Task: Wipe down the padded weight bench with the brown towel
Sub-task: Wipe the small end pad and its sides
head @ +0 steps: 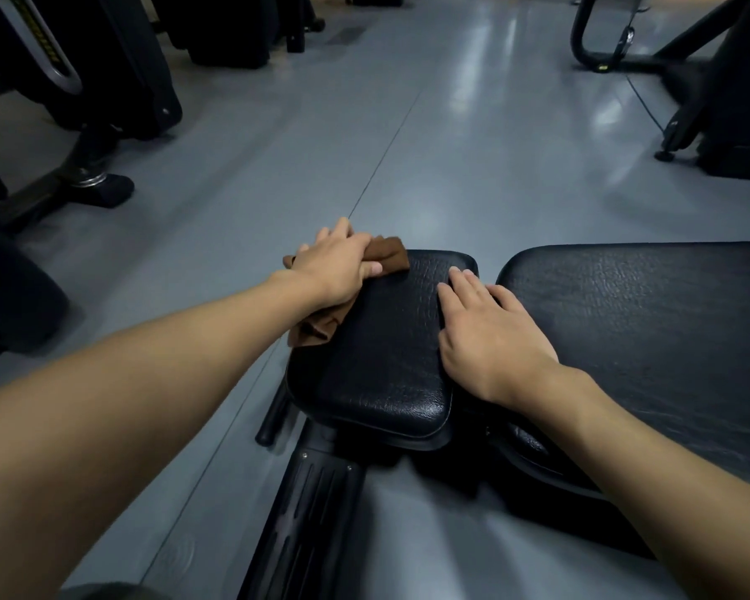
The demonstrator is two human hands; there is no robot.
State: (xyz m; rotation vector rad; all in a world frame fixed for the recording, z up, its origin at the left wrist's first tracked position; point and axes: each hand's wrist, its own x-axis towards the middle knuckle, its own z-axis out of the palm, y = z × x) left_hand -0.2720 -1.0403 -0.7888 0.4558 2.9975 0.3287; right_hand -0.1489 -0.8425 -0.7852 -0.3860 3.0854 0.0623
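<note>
Two pads, left hand (336,264) gripping brown towel (390,253)

one head-worn wide-angle view, looking forward and down, close over the bench (386,352) at 6 o'clock, the gym floor (473,166) running toward 12 o'clock.

Two hands (338,270) (490,339), one towel (390,253), two pads (386,361) (646,318).
</note>
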